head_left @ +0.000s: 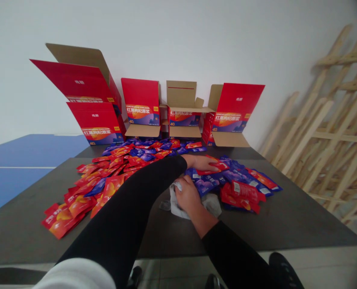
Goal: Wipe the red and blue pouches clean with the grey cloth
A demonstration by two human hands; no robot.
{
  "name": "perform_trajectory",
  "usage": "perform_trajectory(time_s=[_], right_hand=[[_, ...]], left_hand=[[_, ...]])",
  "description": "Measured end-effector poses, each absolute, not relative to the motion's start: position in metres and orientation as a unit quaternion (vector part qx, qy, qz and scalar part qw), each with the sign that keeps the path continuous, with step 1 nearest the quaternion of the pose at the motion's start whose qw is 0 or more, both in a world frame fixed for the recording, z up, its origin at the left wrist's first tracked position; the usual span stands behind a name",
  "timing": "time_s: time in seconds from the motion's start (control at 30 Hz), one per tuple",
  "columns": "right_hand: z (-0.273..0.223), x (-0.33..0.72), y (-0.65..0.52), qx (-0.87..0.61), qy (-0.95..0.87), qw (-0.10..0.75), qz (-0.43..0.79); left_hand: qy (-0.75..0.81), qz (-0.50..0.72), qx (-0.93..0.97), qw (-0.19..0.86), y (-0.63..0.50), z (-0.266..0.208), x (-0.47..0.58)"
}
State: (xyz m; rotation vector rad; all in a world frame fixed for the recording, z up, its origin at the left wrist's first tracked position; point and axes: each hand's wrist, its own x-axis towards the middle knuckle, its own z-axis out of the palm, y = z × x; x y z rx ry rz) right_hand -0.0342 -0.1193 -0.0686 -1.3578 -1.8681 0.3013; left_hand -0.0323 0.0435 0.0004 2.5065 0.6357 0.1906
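From my remote seat I see the left grip laid over a red pouch, its fingers lightly bent; the underside is hidden, so I cannot tell whether it pinches the film or merely presses down. That pouch sits right of the middle of the dark surface, on top of blue pouches. The right grip is closed on a bunched white cloth, just nearer to me, and more of the cloth spreads past the wrist's right side. I judge each pouch light, floppy and rather slippery, since the film shines, with a filling that probably shifts when squeezed. I would take it by a flat end between thumb and 2 fingers, because hard pressure on the bulging middle might strain a seam. The neighbouring red pouches overlap loosely, so a careless pull could drag 1 or 2 along. The cloth looks limp and forgiving; any gathered fold should serve as a hold.
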Motion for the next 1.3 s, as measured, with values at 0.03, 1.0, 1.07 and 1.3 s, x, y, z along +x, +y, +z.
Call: perform_trajectory(time_s=[0.03,1.0,1.07,1.3], right_hand=[[-0.069,-0.034,-0.120,-0.536,-0.736,0.395,0.122],[-0.061,-0.039,-0.129,-0.583,-0.724,0.334,0.155],[-0.061,-0.040,-0.129,-0.585,-0.722,0.334,0.158],[-0.061,-0.040,-0.129,-0.581,-0.721,0.340,0.167]], left_hand=[[0.229,0.082,0.928,0.283,0.048,0.000,-0.036],[0.543,0.143,0.827,0.042,0.170,-0.047,-0.066],[0.545,0.131,0.826,0.056,0.176,-0.050,-0.059],[0.554,0.103,0.822,0.083,0.188,-0.052,-0.040]])
